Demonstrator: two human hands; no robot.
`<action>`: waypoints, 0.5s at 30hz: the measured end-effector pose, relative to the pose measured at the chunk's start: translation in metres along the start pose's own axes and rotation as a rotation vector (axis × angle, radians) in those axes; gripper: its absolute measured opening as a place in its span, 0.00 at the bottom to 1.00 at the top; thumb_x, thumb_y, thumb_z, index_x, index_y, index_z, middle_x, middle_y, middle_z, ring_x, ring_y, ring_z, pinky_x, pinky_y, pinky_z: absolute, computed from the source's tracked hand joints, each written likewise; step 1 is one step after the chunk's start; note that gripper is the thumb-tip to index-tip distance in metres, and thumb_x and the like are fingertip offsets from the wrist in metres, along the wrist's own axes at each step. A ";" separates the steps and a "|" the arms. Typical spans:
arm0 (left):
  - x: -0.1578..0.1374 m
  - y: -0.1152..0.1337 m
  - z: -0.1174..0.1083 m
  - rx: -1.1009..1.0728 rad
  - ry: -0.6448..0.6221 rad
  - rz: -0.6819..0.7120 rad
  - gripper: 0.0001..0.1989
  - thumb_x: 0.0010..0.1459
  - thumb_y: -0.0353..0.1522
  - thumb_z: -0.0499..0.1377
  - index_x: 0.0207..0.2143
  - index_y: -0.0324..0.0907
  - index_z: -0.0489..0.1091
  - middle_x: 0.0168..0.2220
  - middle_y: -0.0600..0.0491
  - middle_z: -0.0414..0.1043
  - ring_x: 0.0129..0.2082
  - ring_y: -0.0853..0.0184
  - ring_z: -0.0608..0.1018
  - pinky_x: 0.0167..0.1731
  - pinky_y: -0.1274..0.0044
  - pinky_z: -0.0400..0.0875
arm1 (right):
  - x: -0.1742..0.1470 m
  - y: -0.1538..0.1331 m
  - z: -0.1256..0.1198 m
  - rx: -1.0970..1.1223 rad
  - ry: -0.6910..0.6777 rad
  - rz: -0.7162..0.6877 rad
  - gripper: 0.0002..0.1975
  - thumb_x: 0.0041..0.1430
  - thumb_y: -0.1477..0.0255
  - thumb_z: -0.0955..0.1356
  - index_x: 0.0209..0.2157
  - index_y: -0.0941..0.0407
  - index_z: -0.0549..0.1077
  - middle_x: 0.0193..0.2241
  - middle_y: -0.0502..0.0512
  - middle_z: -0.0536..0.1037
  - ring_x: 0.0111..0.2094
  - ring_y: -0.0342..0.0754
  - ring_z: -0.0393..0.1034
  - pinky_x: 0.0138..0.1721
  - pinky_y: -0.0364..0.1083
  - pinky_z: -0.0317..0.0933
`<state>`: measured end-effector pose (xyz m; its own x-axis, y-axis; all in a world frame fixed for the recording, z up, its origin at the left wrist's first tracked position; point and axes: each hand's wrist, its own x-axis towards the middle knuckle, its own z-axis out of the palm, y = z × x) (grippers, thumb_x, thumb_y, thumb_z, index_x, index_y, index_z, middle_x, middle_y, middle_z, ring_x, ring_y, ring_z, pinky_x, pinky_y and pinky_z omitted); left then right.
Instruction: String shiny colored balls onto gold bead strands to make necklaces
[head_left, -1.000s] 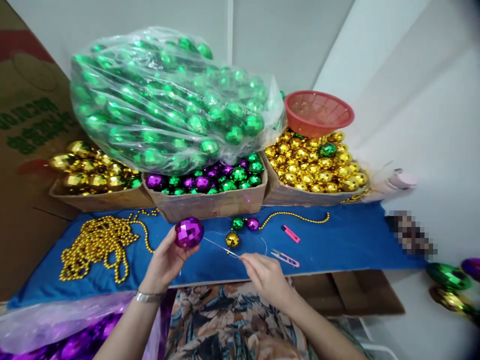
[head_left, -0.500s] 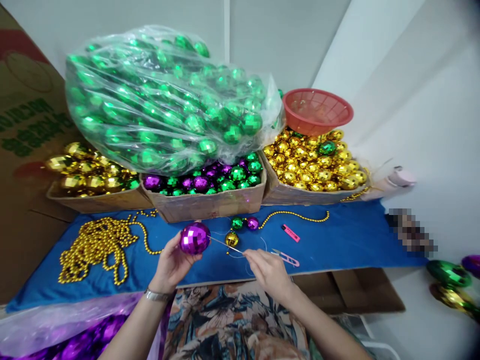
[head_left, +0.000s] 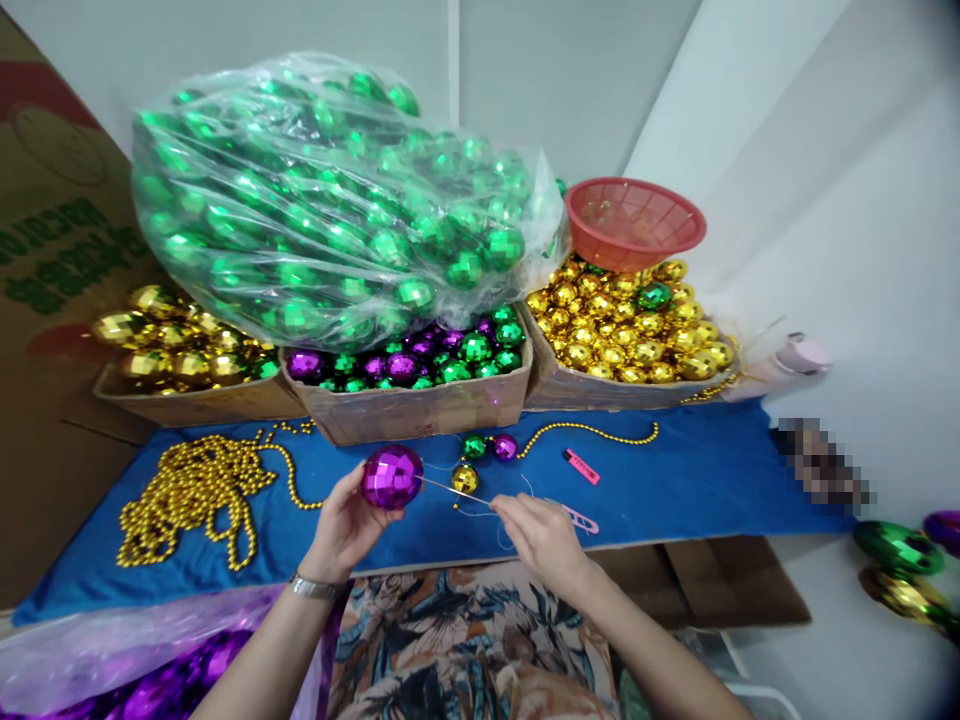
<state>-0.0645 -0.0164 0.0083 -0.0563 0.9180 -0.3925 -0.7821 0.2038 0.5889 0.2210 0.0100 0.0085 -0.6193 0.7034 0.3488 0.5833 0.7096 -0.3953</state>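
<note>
My left hand [head_left: 351, 525] is closed around a large shiny purple ball [head_left: 392, 477] with mirror-like facets. In my right hand [head_left: 541, 540] a long thin needle [head_left: 457, 491] is pinched, its far tip at the right side of the ball; whether it has gone in, I cannot tell. Just behind the needle lie a small gold ball [head_left: 465, 479], a green ball [head_left: 474, 446] and a purple ball [head_left: 505, 447], with a gold bead chain [head_left: 592, 432] running right from them. Pale thread loops on the cloth near my right fingers.
Pink thread snips [head_left: 581, 519] and a pink lighter-like item [head_left: 582, 466] lie on the blue cloth [head_left: 675, 480]. Gold beads [head_left: 191, 490] are heaped at left. Boxes of balls stand behind, under a bag of green balls [head_left: 337, 210] and a red basket [head_left: 637, 220].
The purple ball and both hands have shifted very slightly to the right. My right hand now covers more of the snips. The grip of each hand is the same.
</note>
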 end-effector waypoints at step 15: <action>-0.001 0.001 0.001 0.025 0.031 0.058 0.15 0.47 0.33 0.67 0.39 0.40 0.74 0.32 0.49 0.80 0.25 0.59 0.80 0.19 0.69 0.79 | -0.001 0.005 0.002 -0.037 0.005 -0.005 0.13 0.69 0.74 0.57 0.42 0.55 0.72 0.27 0.53 0.74 0.27 0.45 0.68 0.29 0.43 0.55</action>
<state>-0.0644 -0.0164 0.0095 -0.1210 0.9177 -0.3784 -0.7614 0.1588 0.6285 0.2237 0.0133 0.0047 -0.6196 0.6999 0.3553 0.5992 0.7142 -0.3618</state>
